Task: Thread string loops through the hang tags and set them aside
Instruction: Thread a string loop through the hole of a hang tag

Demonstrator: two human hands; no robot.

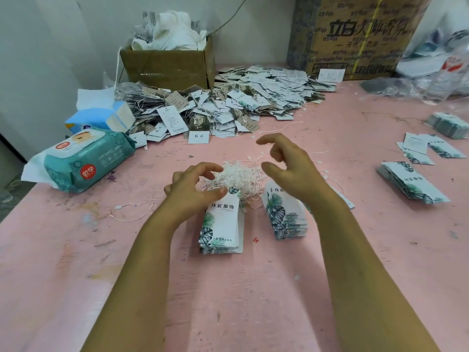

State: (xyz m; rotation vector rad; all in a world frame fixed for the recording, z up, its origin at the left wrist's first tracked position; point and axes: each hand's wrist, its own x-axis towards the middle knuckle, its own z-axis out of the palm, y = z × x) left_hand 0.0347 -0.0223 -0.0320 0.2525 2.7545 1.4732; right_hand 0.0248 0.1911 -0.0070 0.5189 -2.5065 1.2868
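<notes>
A tangle of white string loops point(241, 176) lies on the pink table point(253, 288). Just in front of it are two stacks of white leaf-printed hang tags, one on the left point(223, 224) and one on the right point(284, 217). My left hand point(193, 184) hovers at the tangle's left edge with loosely curled fingers, its thumb touching the top of the left stack. My right hand point(286, 163) is raised over the tangle's right side, with a gap between finger and thumb and nothing visibly held. A big heap of strung tags point(228, 105) lies behind.
A wipes pack point(86, 158) and a tissue pack point(101, 118) sit at the left. An open cardboard box point(165, 64) and a large printed carton point(355, 34) stand at the back. More tag stacks point(411, 184) and plastic bags point(436, 72) are at the right. A loose string point(134, 212) lies at front left.
</notes>
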